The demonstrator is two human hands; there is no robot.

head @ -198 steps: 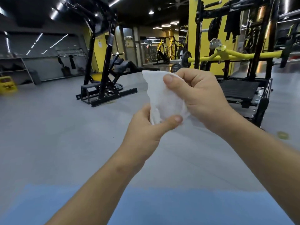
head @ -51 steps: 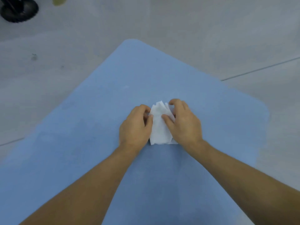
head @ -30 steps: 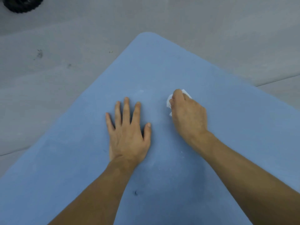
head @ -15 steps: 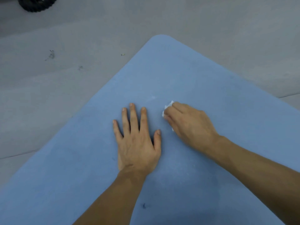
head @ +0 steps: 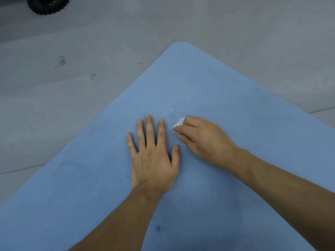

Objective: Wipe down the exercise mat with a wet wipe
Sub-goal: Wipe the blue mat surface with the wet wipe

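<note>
Exercise mat point(head: 235, 84): seen from the head view, a blue mat lies flat on the grey floor point(head: 72, 96) and fills the lower and right part of the picture. One rounded corner points away from the person, toward the top centre.
Wet wipe point(head: 178, 122): a small white wad on the mat surface, just right of the left fingertips. Only its upper left edge shows; the rest is covered by the right hand.
Right hand point(head: 204, 140): it lies palm down on the mat with the fingers bent over the wipe, gripping it and pressing it onto the mat. The forearm comes in from the lower right.
Left hand point(head: 154, 160): it rests flat on the mat, palm down, fingers straight and slightly spread, thumb out toward the right hand. It holds nothing. The forearm comes up from the bottom edge.
Hands together: side by side near the middle of the mat, close but not touching.
Pale spot point(head: 171, 109): a faint whitish fleck on the mat just beyond the wipe.
Dark mark point(head: 158, 228): a small black squiggle on the mat between the two forearms.
Floor marks: grey scuffs point(head: 61, 61) left of the mat, and a tiny greenish speck point(head: 139, 62) near the mat's far corner.
Black toothed disc point(head: 47, 4): a round object on the floor at the top left, cut off by the picture edge, well apart from the mat.
</note>
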